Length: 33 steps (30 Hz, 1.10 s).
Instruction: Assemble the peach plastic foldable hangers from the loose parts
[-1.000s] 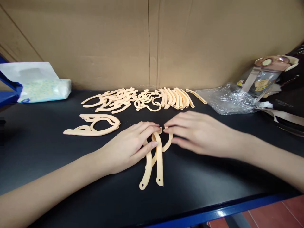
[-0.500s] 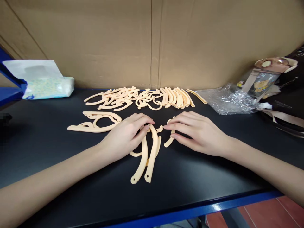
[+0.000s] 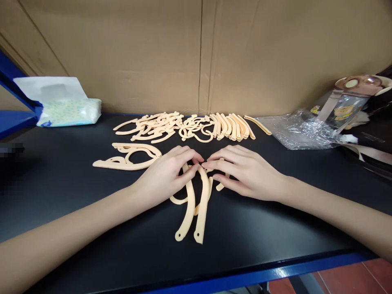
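Note:
My left hand (image 3: 173, 171) pinches the top end of a curved, cream plastic hanger arm (image 3: 202, 208) between thumb and fingers. A second hanger arm (image 3: 189, 208) lies beside it, its upper end under the same hand. Both lower ends show a small hole. Fingertips of my right hand (image 3: 245, 171) touch near the held end, with the thumb apart from the fingers. Under them a small hook-like piece (image 3: 210, 170) shows only in part. Another curved piece (image 3: 221, 185) lies beneath my right hand. More cream pieces (image 3: 179, 200) lie behind the two arms, partly covered.
Left of my hands lies a folded hanger (image 3: 127, 163). Behind are a heap of hanger pieces (image 3: 150, 126), hooks (image 3: 196, 130) and a row of arms (image 3: 232, 126). A tissue pack (image 3: 70, 112) stands left; plastic wrap (image 3: 300, 130) and a bottle (image 3: 346, 106) are right.
My right hand has moved left, its fingertips now close to my left fingertips. The two hanger arms have shifted slightly toward me. The whole view has shifted a little.

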{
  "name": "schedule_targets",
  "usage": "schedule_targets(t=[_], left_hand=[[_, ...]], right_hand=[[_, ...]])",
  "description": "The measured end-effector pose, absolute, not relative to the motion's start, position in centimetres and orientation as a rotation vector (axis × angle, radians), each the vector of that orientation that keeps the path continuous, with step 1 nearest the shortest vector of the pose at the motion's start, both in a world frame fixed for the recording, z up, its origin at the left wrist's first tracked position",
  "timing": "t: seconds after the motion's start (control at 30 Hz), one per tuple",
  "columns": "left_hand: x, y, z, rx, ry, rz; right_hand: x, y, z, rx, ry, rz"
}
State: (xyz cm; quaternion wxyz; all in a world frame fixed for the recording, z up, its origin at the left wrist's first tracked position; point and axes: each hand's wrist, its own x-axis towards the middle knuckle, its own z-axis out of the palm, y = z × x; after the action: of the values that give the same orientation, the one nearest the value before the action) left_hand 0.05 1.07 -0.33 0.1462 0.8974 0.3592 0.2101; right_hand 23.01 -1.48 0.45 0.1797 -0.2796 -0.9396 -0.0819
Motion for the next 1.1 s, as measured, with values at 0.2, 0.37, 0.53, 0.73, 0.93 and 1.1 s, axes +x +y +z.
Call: schedule_targets(t=[0.2, 0.37, 0.53, 0.73, 0.93, 1.1], left_hand=[[0.1, 0.8, -0.4, 2.661, 1.070, 0.610], [0.1, 0.6, -0.2, 2.837, 1.296, 0.635], [-0.1, 0.4, 0.8, 3.007, 1.461, 0.456], [-0.1, -0.2, 1.4, 3.088, 1.641, 0.068], [-0.1, 0.0, 1.0, 2.969, 1.283, 0.174], [-0.2, 0.1, 0.8, 2.885, 1.054, 0.328]], right_hand=[[22.9, -2.5, 0.3, -0.708, -2.653, -0.141], [23.3, -1.9, -0.3, -0.873, -2.617, -0.082], [23.8, -1.4, -0.7, -0.943, -2.592, 0.019], [23.8, -1.6, -0.6, -0.913, -2.608, 0.041], [23.8, -1.5, -0.6, -0.894, -2.608, 0.094], [23.7, -1.8, -0.6, -0.839, -2.622, 0.092]])
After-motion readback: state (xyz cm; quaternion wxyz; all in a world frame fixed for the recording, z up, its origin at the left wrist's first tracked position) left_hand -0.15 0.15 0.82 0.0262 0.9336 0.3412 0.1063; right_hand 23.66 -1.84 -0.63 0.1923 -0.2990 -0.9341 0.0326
